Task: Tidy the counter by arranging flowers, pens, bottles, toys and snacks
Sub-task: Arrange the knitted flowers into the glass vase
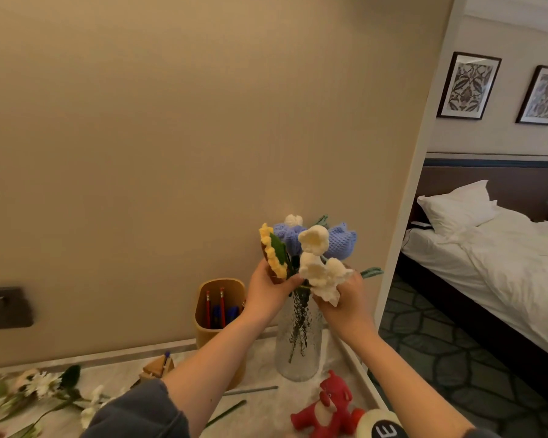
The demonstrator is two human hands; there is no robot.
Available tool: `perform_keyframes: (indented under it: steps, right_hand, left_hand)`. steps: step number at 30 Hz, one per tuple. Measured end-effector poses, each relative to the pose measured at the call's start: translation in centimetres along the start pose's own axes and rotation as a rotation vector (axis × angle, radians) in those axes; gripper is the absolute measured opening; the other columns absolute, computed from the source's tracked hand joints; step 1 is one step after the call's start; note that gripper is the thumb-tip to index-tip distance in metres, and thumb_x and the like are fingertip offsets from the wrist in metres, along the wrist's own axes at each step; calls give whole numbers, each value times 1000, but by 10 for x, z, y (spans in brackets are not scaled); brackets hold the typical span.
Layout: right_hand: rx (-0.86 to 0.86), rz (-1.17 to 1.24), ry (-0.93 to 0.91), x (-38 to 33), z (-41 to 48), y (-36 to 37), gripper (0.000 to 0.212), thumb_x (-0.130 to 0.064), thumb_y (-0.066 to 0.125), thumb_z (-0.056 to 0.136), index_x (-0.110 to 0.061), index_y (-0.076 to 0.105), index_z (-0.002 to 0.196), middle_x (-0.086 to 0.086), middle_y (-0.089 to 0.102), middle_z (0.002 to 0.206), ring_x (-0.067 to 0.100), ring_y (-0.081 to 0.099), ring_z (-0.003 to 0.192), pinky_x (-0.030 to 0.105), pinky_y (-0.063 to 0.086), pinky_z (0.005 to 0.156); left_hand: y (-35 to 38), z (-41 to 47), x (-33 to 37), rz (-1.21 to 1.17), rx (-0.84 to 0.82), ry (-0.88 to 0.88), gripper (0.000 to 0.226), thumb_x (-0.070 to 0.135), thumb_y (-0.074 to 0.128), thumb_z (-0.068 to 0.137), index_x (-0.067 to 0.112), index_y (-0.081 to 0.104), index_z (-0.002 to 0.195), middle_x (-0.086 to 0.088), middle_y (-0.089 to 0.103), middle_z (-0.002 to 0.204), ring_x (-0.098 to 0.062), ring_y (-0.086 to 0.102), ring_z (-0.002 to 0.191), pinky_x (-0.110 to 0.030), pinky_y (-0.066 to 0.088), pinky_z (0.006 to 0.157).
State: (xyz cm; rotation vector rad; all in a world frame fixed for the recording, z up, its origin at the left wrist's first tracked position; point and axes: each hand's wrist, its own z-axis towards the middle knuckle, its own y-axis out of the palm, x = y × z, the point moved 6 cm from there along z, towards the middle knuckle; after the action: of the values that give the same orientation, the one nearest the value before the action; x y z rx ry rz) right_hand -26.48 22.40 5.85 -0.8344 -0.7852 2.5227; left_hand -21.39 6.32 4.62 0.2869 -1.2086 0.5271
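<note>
A bunch of crocheted flowers (314,241), blue, cream and one yellow sunflower, stands with its stems in a ribbed glass vase (298,343) on the counter. My left hand (268,294) grips the bunch at the sunflower side, just above the vase mouth. My right hand (345,298) pinches the cream blossoms on the right side. A tan pen holder (219,311) with red pencils and blue pens stands left of the vase. A red bear toy (328,406) lies in front of the vase.
White daisies (41,387) and loose green stems (228,412) lie on the pale counter (260,403) at left. A small wooden object (157,368) sits behind my left arm. A round cream thing (380,425) rests by the toy. The counter edge drops to carpet at right.
</note>
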Motion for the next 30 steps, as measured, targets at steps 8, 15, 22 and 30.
perform_keyframes:
  steps: [8, 15, 22, 30]
  right_hand:
    - [256, 224, 298, 2, -46, -20, 47, -9, 69, 73, -34, 43, 103, -22, 45, 97, -2, 43, 90, 14, 37, 76]
    - [252, 503, 502, -29, -72, 1, 19, -6, 61, 84, -22, 51, 80, -5, 52, 75, 1, 48, 63, 24, 38, 58]
    - [55, 671, 522, -73, -101, 46, 22, -2, 54, 85, -23, 60, 80, -2, 60, 79, 14, 57, 77, 35, 49, 72]
    - [-368, 724, 459, -125, -120, 126, 18, -8, 57, 88, -23, 65, 85, -8, 65, 83, 2, 60, 79, 20, 46, 67]
  left_hand:
    - [-16, -32, -11, -26, 28, -143, 68, 29, 82, 73, 23, 45, 130, 1, 59, 110, -17, 63, 96, -39, 57, 83]
    - [-42, -64, -12, -21, 58, -172, 37, 21, 70, 86, 20, 55, 120, -2, 64, 99, -19, 66, 93, -34, 57, 78]
    - [-93, -98, -27, -18, 135, -246, 19, 18, 67, 88, 29, 62, 103, 2, 69, 90, -13, 68, 84, -22, 52, 64]
    - [-172, -152, -50, 48, 278, -347, 16, 14, 64, 90, 26, 64, 101, -4, 69, 93, -16, 68, 85, -28, 57, 72]
